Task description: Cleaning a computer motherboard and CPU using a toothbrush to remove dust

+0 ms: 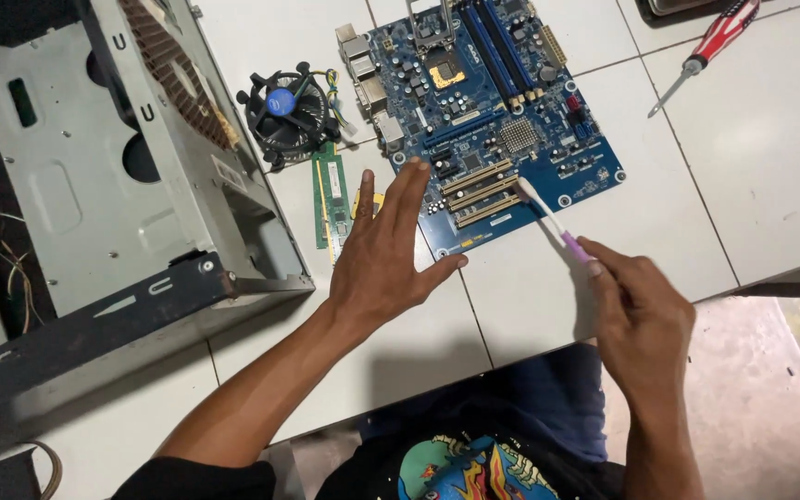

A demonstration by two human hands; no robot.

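Nearest the viewer, the right hand (643,315) is clamped around the purple handle of a white and purple plastic toothbrush (549,216), whose bristled head rests on the long tan expansion slots at the near edge of a blue rectangular computer motherboard (493,111). The left hand (383,259) lies flat with fingers spread and straight, gripping nothing, its fingertips touching the board's near left corner. Both hands work over a white tiled tabletop (678,213). Just left of the open hand lies a narrow green memory stick (330,196), and beyond it a round black cooler fan with a blue centre (284,111). A grey metal computer case (94,185) lies open on the far left. At the far right corner rests a red-and-white-handled screwdriver (707,48), well apart from the board.
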